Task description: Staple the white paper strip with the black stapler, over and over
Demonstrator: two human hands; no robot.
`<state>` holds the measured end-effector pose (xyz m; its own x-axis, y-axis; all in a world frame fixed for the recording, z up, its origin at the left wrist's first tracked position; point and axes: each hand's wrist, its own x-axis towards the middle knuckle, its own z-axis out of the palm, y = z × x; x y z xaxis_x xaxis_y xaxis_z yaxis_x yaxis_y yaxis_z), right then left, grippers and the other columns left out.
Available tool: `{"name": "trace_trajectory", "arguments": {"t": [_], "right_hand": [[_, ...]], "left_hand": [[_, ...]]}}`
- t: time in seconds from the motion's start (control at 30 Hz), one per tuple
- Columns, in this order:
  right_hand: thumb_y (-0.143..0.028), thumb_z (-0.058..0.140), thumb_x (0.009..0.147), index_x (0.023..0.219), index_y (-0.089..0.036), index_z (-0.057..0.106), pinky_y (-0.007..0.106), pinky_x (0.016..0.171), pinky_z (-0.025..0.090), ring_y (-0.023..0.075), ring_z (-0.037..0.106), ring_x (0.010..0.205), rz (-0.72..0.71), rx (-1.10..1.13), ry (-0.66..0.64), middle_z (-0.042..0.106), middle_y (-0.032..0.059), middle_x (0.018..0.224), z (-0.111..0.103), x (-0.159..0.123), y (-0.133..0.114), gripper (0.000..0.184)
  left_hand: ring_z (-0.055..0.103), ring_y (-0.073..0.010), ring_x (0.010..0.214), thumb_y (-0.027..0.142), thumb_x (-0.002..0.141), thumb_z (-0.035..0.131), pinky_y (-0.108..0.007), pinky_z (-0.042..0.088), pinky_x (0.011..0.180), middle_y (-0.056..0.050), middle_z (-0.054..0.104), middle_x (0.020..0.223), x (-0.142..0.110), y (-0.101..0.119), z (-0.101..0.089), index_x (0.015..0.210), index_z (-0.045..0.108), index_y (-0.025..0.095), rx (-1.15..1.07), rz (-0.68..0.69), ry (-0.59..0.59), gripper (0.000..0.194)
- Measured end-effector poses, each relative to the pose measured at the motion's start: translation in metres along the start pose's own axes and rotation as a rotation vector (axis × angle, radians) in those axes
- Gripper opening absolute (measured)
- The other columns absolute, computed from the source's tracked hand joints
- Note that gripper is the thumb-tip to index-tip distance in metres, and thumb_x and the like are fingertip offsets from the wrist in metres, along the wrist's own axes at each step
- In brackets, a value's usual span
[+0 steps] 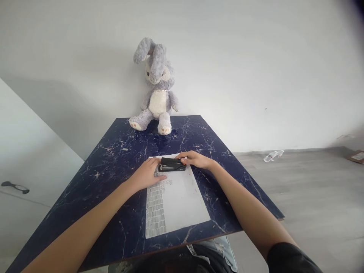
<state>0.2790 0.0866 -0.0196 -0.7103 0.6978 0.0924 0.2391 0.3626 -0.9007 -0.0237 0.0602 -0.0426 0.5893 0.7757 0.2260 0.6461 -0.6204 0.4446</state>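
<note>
A black stapler [171, 165] lies sideways across the upper part of a white sheet of paper [186, 203]. Rows of grey drawn or printed blocks run down the sheet's left side. My right hand [196, 158] is closed around the stapler's right end, thumb in front and fingers behind. At the stapler's other end, my left hand [148, 173] rests over the paper's top left part, thumb stretched out and apart from the fingers. Its fingertips reach behind the stapler and are partly hidden; whether they touch it I cannot tell.
The paper is on a dark blue marble-patterned table [113, 151]. A grey plush rabbit [157, 94] sits at the table's far edge against the wall. A clear plastic item [273, 156] lies on the floor to the right. A white surface with a dark handle [15, 186] stands at the left.
</note>
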Motion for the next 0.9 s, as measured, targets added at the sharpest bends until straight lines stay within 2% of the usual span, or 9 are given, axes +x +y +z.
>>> {"name": "trace_trajectory", "arguments": {"t": [0.13,0.33,0.53,0.9], "right_hand": [[-0.032,0.062,0.092,0.127,-0.018,0.071,0.040,0.102,0.048,0.0242,0.065,0.109,0.076,0.234,-0.033,0.072,0.0079,0.122,-0.0012,-0.0015,0.0044,0.038],[-0.024,0.063,0.085,0.119,-0.020,0.075,0.042,0.106,0.046,0.0256,0.065,0.113,0.121,0.330,-0.044,0.073,0.0063,0.123,0.0020,0.0000,0.0024,0.036],[-0.023,0.065,0.083,0.118,-0.018,0.076,0.044,0.107,0.046,0.0264,0.066,0.114,0.141,0.378,-0.058,0.073,0.0073,0.124,0.0002,0.0006,0.0043,0.037],[-0.025,0.067,0.084,0.118,-0.018,0.075,0.041,0.101,0.049,0.0242,0.067,0.110,0.135,0.363,-0.093,0.074,0.0073,0.121,-0.0023,0.0015,0.0061,0.036]], "left_hand": [[0.056,-0.0343,0.126,0.045,0.081,0.078,-0.049,0.045,0.107,-0.012,0.063,0.132,0.0004,-0.0033,0.0024,0.130,0.062,0.022,-0.040,-0.013,0.046,0.056],[0.063,-0.0314,0.122,0.041,0.083,0.076,-0.045,0.049,0.106,-0.009,0.068,0.129,0.0038,0.0009,0.0026,0.128,0.064,0.024,-0.228,-0.092,0.169,0.050],[0.070,-0.0301,0.114,0.034,0.077,0.081,-0.044,0.053,0.105,-0.007,0.074,0.122,0.0051,0.0003,0.0050,0.124,0.068,0.024,-0.478,-0.118,0.109,0.050],[0.071,-0.0307,0.110,0.033,0.077,0.080,-0.047,0.054,0.104,-0.008,0.076,0.116,0.0063,-0.0045,0.0072,0.118,0.070,0.022,-0.434,-0.157,0.139,0.044]]}}
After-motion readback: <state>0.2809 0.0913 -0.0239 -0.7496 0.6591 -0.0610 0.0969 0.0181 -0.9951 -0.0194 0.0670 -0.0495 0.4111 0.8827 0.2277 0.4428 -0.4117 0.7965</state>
